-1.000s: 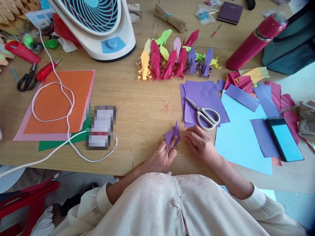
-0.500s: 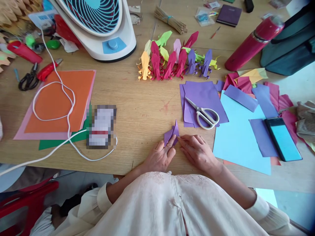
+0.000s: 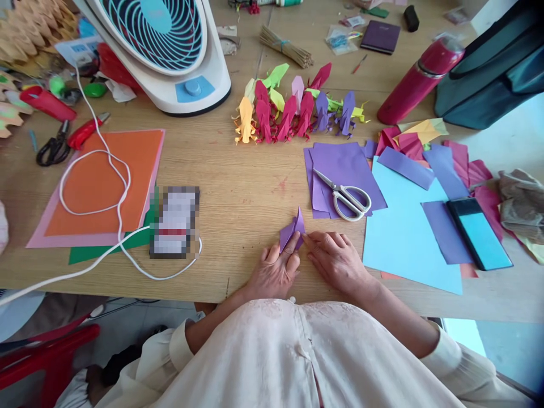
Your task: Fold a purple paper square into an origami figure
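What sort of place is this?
Probably a paper-craft worktable, maybe in a workshop: folded paper figures are grouped together, scissors lie on purple sheets, and the left hand rests on a small folded purple paper.

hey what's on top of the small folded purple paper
The left hand has a finger across the folded paper. The paper's surface beneath it is covered.

Left hand (image 3: 274,273) holds folded purple paper (image 3: 287,234) down by the worktop's (image 3: 238,187) near edge; right hand (image 3: 339,262) has fingertips at its right side. Scissors (image 3: 351,195) on purple sheets (image 3: 351,158), farther in. Paper figures (image 3: 287,120) in rows beyond. Fan (image 3: 193,105) toward far left corner.
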`<action>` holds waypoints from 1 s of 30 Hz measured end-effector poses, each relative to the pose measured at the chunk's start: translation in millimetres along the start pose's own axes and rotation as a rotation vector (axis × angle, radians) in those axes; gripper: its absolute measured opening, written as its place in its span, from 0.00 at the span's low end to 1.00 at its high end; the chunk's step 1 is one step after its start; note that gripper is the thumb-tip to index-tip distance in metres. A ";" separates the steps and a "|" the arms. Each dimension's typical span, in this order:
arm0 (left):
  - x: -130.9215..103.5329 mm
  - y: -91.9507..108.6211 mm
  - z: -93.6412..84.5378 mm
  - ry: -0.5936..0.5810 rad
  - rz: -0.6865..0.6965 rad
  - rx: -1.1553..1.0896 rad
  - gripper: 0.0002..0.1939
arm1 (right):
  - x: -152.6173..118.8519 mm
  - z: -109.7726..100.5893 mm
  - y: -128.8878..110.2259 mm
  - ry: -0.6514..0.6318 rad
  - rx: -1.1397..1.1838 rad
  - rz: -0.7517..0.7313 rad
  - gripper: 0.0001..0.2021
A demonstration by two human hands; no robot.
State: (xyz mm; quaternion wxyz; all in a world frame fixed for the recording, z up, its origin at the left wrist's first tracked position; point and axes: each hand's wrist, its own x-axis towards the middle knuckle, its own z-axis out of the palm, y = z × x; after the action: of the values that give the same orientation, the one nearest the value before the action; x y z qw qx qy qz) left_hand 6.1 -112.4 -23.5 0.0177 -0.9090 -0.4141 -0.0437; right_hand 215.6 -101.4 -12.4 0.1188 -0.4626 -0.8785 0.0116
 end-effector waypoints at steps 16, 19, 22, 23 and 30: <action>-0.8 -3.5 -5.2 -0.144 0.004 -0.029 0.38 | 29.7 1.9 13.7 -0.081 -0.163 -0.032 0.23; -1.5 -3.5 -2.0 -0.131 0.006 -0.020 0.38 | 31.8 3.3 16.0 -0.087 -0.131 -0.030 0.24; -2.7 -3.0 3.4 -0.114 0.002 -0.010 0.40 | 35.3 2.9 17.2 -0.115 -0.108 -0.003 0.24; -3.2 -2.8 5.4 -0.107 -0.001 -0.006 0.41 | 37.1 2.0 17.3 -0.136 -0.105 0.013 0.24; -5.9 -2.6 13.5 -0.082 -0.002 0.017 0.39 | 51.6 -8.1 14.5 -0.295 -0.086 0.132 0.26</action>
State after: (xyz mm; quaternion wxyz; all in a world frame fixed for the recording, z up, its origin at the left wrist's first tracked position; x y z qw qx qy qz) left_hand 1.2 -114.3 -37.5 0.0084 -0.9094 -0.4158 -0.0027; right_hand 201.1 -51.7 3.7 -0.0322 -0.5170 -0.8539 0.0497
